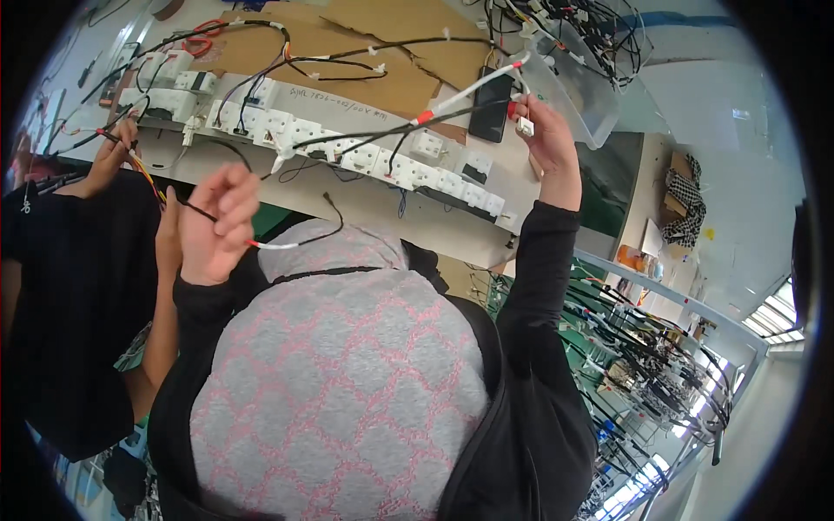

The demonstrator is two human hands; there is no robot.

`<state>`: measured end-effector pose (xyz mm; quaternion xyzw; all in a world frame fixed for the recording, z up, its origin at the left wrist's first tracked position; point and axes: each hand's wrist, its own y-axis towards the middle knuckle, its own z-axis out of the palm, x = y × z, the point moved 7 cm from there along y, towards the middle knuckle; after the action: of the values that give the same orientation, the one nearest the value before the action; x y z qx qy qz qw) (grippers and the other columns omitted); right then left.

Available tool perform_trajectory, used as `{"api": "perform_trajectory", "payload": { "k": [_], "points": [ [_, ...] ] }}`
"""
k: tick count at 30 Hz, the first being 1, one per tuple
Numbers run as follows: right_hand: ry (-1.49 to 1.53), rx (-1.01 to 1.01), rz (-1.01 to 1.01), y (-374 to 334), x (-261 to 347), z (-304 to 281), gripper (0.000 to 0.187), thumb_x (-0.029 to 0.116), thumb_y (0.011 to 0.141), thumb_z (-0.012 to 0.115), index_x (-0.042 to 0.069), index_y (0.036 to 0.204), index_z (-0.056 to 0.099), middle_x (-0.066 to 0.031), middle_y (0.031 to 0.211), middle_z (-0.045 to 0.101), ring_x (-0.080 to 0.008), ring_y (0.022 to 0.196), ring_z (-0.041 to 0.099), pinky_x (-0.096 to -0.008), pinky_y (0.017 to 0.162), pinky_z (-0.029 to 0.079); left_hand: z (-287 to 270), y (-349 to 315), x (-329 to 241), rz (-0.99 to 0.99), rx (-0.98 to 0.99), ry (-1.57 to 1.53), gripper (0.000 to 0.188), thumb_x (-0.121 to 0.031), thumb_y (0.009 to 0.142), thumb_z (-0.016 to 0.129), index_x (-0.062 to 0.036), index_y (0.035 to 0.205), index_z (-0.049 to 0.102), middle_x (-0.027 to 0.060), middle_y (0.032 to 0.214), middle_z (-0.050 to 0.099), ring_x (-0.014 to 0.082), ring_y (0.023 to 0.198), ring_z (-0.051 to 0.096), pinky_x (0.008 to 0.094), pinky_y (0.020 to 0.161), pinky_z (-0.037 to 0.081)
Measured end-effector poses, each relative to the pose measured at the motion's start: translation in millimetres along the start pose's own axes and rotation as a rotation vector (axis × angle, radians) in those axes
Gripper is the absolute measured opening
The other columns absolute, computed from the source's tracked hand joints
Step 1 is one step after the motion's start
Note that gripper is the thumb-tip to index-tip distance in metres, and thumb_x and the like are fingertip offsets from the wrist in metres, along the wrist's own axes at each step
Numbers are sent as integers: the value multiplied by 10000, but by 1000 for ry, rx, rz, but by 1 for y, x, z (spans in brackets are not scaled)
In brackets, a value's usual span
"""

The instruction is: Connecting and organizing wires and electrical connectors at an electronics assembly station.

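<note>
Nearest to the camera is the grey and pink patterned cloth (347, 373) over the person's head, with black sleeves going up on both sides. The left hand (213, 227) is closed, its fingers pinching a thin black wire with a white and red sleeve (287, 243), which hangs in a curve just above the cloth. The right hand (547, 143) is raised higher, closed on a small white plastic connector (525, 126) at the end of a black cable; a white sleeved cable with red tip (469, 94) runs beside it. Behind stands the tilted wooden assembly board (382, 61) with a row of white connector blocks (365, 156). At far left, another person's hand (113, 152) holds coloured wires (143, 174)
</note>
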<state>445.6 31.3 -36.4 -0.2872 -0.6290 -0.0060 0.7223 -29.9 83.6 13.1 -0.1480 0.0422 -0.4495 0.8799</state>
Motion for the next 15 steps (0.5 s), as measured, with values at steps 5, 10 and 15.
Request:
{"api": "perform_trajectory", "payload": {
  "k": [5,10,15],
  "points": [
    [234,288,-37,-34,32,89,258,225,989,589,-16,1075,618,-55,929,658,-158,876,648,-273,810,529,-23,-10,12,2,-269,614,245,-239,1000,534,-6,990,608,-46,668,411,17,467,332,182,366,216],
    [487,451,-162,-87,33,177,151,55,851,701,-15,978,657,-158,1062,684,-206,913,680,-317,785,574,-22,-10,-1,341,-407,1066,183,-156,977,591,1,1067,617,-59,617,409,3,435,297,182,383,190],
    [376,508,-142,-94,30,226,198,20,766,772,-39,933,683,-164,1013,696,-255,903,694,-359,827,557,-12,-14,-10,563,-451,1066,323,-142,968,601,-17,1260,544,-47,655,443,7,435,308,181,389,199]
  ]
}}
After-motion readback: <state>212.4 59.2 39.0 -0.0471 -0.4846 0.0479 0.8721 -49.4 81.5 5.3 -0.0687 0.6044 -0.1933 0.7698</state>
